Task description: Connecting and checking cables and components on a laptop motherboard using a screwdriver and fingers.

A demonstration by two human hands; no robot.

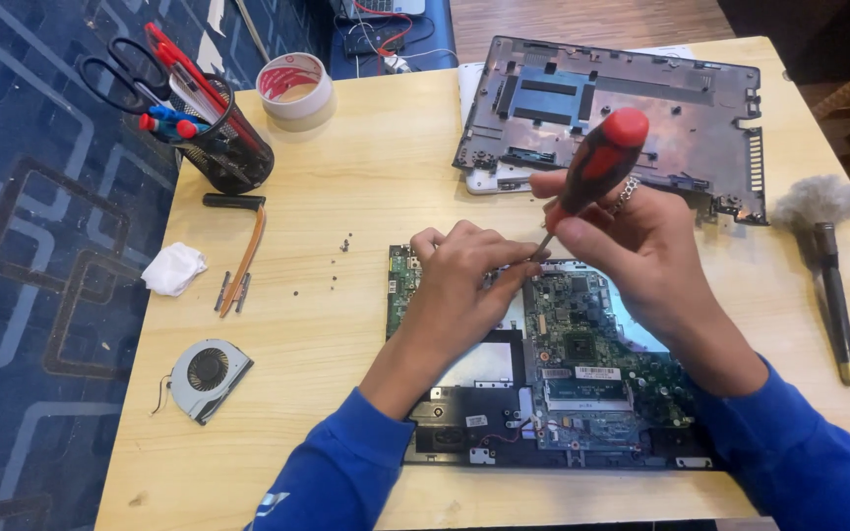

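The right hand [632, 246] is gripping a screwdriver [592, 167] w/ a red-and-black handle, fingers closed round the grip, shaft angling down-left toward the motherboard [582, 339] of an opened laptop base [455, 423] lying on the light wooden table [346, 315]. The left hand [464, 275] is resting on the board's upper left area, fingers curled and bunched near the tip, apparently steadying it; whether it's pinching anything, can't tell.

Step in hand, as I'm judging it: working a screw at the board's top edge, prob. loosening, given the loose screws [344, 243] lying on the table to the left. The next move is calling for keeping the tip seated square in the screw head & the board held flat so the driver isn't slipping onto components.

Around: the removed bottom cover [622, 108] is lying further back, a cooling fan [207, 376] front left, a copper heat pipe [245, 258] beside a white cloth wad [174, 268], a mesh pen holder w/ scissors [213, 133], a tape roll [294, 87], and a brush [828, 275] at the right.

Hidden: the driver tip and the screw itself are sitting behind the left fingers. The laptop's near edge is partly covered by blue sleeves.
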